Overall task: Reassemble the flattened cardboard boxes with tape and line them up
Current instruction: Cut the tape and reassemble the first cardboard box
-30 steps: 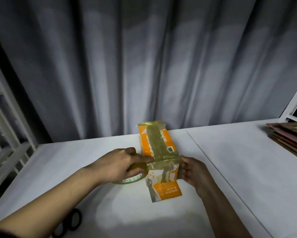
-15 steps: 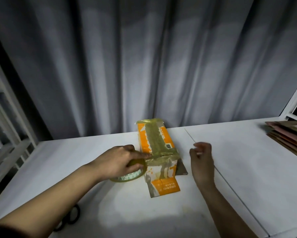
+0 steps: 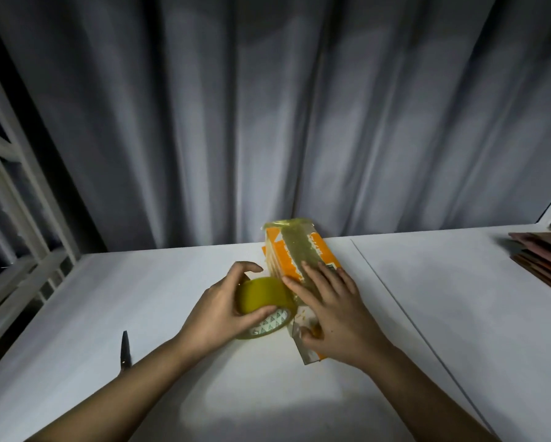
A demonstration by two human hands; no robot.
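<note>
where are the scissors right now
In the head view the scissors lie on the white table at lower left, just outside the left forearm, well left of the tape roll.

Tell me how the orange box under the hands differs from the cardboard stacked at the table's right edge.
The orange-and-white cardboard box stands formed into a solid shape, while the brown and pinkish cardboard stack lies flat in layers. Yellowish tape runs along the box's top; no tape shows on the stack. The right hand presses on the box; nothing touches the stack. Both rest on the white table.

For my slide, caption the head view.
Left hand grips tape roll; right hand presses tape onto orange box.
</note>
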